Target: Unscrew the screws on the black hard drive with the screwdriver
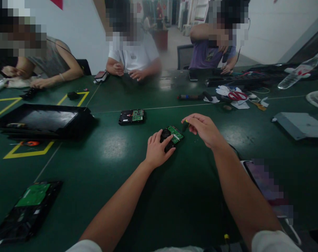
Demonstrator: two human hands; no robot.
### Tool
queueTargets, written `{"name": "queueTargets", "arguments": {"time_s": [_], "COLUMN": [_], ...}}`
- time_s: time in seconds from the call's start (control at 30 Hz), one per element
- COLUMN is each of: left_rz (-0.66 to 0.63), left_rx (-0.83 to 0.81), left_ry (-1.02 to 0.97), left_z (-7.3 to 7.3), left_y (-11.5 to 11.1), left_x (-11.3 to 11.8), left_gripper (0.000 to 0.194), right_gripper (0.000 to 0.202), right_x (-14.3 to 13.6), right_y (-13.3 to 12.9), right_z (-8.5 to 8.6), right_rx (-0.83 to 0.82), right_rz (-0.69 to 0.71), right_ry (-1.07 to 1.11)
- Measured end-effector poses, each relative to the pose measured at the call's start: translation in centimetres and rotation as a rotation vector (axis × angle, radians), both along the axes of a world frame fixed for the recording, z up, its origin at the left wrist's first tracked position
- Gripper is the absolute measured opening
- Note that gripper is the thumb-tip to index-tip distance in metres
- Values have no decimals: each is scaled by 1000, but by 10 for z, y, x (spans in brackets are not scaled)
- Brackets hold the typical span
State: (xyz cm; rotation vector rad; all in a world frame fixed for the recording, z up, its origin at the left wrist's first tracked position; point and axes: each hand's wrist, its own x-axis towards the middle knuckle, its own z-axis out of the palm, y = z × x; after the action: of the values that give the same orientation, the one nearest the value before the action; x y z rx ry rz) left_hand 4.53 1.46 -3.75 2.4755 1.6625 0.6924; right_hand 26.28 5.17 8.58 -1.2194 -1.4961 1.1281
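Observation:
A hard drive (pixel 178 134) with a green circuit board lies tilted on the dark green table in front of me. My left hand (pixel 157 148) holds it down, the index finger across its top and the thumb along the near edge. Just off the drive's right end is my right hand (pixel 202 128), fingers closed in a pinch. Between them is a small dark screwdriver (pixel 185 125) with a yellow band; its tip is too blurred to make out. Another hard drive (pixel 132 116) lies beyond my left hand, board side up.
At left are a black tray (pixel 43 120), an orange-handled tool (pixel 29 143) and a larger black unit with a green board (pixel 27 210). To the right are a phone (pixel 264 185), a grey metal box (pixel 301 125), red scissors (pixel 237 96) and a plastic bottle (pixel 298 74). Several people sit opposite.

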Motion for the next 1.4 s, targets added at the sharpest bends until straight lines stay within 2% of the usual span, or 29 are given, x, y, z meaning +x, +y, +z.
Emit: {"name": "queueTargets", "arguments": {"time_s": [0.37,0.7,0.97,1.4], "left_rz": [1,3,2,1], "left_rx": [-9,-22,-13,-10], "left_ry": [2,-4,2,-4], "left_z": [2,2,3,3], "left_y": [-1,-1,-2,-1], "left_x": [0,1,1,0], "left_gripper": [59,60,59,59], "right_gripper": [22,21,24,28], "right_x": [9,9,11,11], "right_y": [-7,-16,-16,-14], "right_z": [1,3,6,3], "right_rx": [39,-16,61,-20], "right_rz": [56,93,76,125], "right_ry": [10,21,-47,52]}}
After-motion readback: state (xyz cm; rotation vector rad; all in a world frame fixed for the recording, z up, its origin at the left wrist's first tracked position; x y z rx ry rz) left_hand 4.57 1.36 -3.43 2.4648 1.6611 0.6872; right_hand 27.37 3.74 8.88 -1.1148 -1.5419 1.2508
